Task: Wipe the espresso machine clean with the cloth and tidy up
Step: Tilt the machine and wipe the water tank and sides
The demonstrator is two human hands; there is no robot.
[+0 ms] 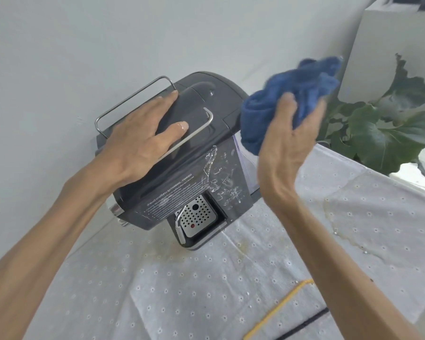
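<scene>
Dark grey espresso machine stands on the tabletop, close against the pale wall, seen from above and slightly tilted in the wide-angle view. Left hand lies flat on the machine's top, fingers straight and spread, thumb extended toward the right side of the lid; the hand sits inside the bent metal rail that runs around the top. Right hand is raised beside the machine's right rear corner, fingers curled into a bunched blue cloth; the cloth is motion-blurred and I cannot tell whether it touches the machine's side. The front panel carries a peeling, wrinkled clear film and a block of white printed text. Below it, the perforated metal drip tray shows a dark hole and a small red dot, with a steam wand curving down at its left edge. The tabletop is covered by a white eyelet-pattern cloth cover with faint brownish stains to the right of the machine. A yellow cord lies across the lower right of the cover. A large-leaved green plant sits at the right, beside a white box-like unit.
</scene>
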